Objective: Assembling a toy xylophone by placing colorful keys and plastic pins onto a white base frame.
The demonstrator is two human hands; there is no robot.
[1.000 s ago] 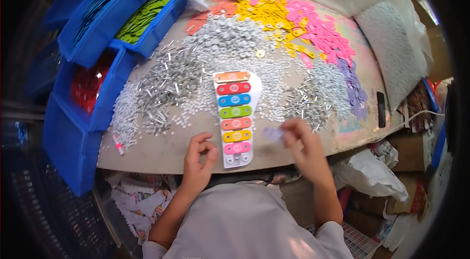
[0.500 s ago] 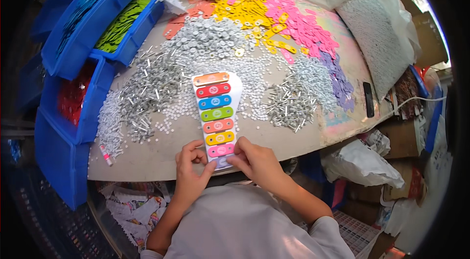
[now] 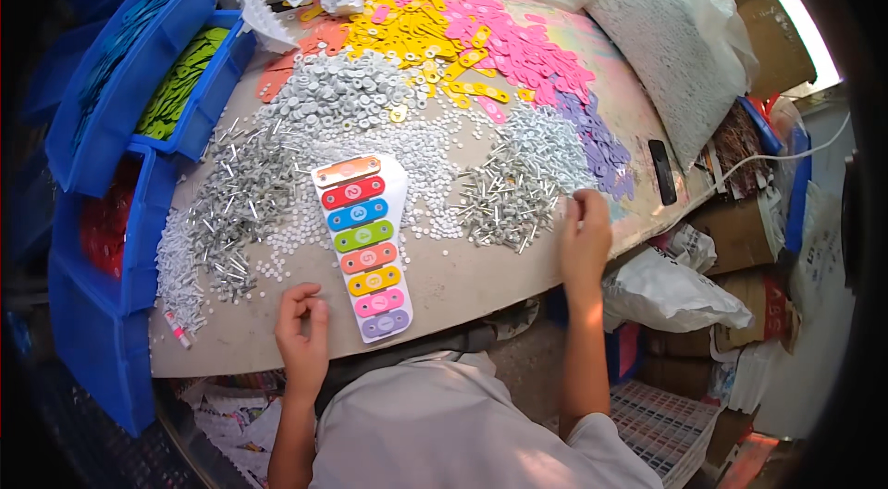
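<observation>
A toy xylophone [image 3: 374, 257] lies on the table in front of me, its white base carrying several coloured bars from orange at the far end to purple at the near end. My left hand [image 3: 302, 341] rests by the table's front edge, left of the xylophone and apart from it. Its fingers are loosely curled, the thumb stands off them, and nothing shows between. Over to the right, my right hand [image 3: 586, 235] is at the edge of a heap of small pale screws [image 3: 548, 139], fingertips bent together. Whether they pinch a small part is hidden.
Heaps of silver metal pins [image 3: 509, 198], grey washers [image 3: 347, 91], yellow bars [image 3: 407, 31], pink bars [image 3: 518, 54] and purple bars [image 3: 601, 145] cover the table. Blue bins [image 3: 111, 290] stand at the left. A black phone [image 3: 662, 172] and a bag of grey pellets [image 3: 652, 49] lie right.
Both hands have let go of the xylophone's near end. My right hand has moved right to the screws, and my left hand has drawn away to the left. The view has shifted a little.
</observation>
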